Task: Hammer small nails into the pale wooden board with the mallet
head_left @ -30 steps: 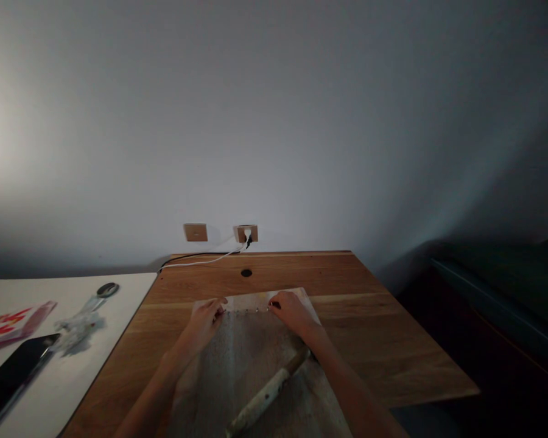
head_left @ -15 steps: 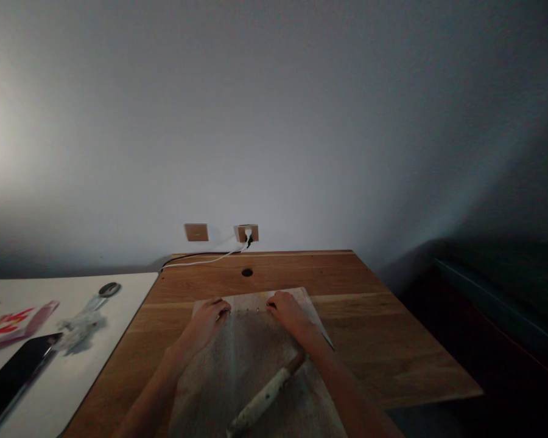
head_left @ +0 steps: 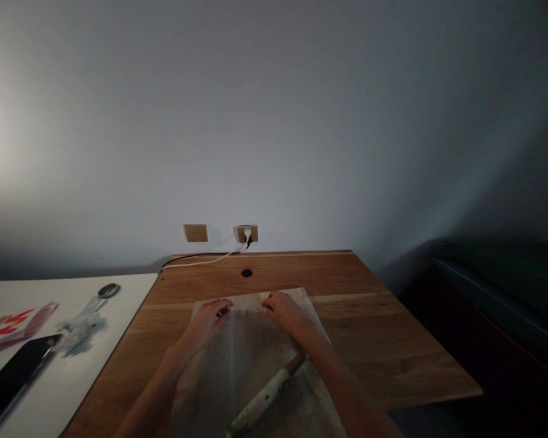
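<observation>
Head camera: A person leans both bare hands in over a worn, flat board [head_left: 242, 359] laid on a wooden worktop [head_left: 383, 347]. The left hand [head_left: 210, 317] curls at the board's far left, its fingers [head_left: 225, 303] drawn in close around a pale glint; whether they grip anything, I cannot tell from here. The right hand [head_left: 287, 313] mirrors it, fingers [head_left: 269, 300] bent down and bunched narrow, their tips hidden, so any hold there cannot be told either. In the gap between the two sets of fingers, tiny metal pieces [head_left: 257, 310] dot the board, the brightest just beside the right fingers. Nearer the person than either set of fingers, a stick-like tool [head_left: 265, 395] with a pale handle lies slantwise on the board, its brown end by the right forearm. Beyond the fingers, a round hole [head_left: 246, 273] pierces the worktop, and a plugged-in socket [head_left: 248, 233] sits on the wall. Well left of the left fingers, a white surface [head_left: 80, 395] carries a black slab [head_left: 18, 377] and crumpled clear plastic [head_left: 78, 333].
</observation>
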Demonstrator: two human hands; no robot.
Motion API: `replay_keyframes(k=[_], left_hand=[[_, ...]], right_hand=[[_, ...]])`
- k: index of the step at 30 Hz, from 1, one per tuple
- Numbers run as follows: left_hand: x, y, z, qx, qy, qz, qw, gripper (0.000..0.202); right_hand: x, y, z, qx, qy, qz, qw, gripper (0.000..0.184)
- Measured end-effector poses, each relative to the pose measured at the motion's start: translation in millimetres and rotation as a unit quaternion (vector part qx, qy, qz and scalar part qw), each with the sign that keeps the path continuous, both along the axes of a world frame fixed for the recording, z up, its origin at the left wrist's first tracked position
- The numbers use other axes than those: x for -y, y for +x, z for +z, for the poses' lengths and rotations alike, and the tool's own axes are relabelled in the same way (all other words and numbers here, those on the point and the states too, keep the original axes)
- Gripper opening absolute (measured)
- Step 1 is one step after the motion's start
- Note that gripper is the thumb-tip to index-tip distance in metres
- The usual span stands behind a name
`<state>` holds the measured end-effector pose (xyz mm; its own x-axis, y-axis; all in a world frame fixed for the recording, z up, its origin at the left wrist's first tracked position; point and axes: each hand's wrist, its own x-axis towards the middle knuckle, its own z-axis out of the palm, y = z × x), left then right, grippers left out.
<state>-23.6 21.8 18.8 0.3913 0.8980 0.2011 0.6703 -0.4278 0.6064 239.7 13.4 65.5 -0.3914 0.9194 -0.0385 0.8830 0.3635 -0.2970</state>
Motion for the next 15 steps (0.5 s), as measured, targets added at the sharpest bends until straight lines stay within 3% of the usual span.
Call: replay_keyframes(k=[8,15], left_hand=[[2,0,-5.2,0.006,0.002,0.019,1.0,0.017],[0,2,5.8,0.022,-0.044,0.003,0.999,0.02]], right_hand=[[-2,-7,1.9,-0.027,-0.012,0.017,0.999,0.026],[-1,-16,3.5,-0.022,-0.022,-0.008,0.999,0.023]])
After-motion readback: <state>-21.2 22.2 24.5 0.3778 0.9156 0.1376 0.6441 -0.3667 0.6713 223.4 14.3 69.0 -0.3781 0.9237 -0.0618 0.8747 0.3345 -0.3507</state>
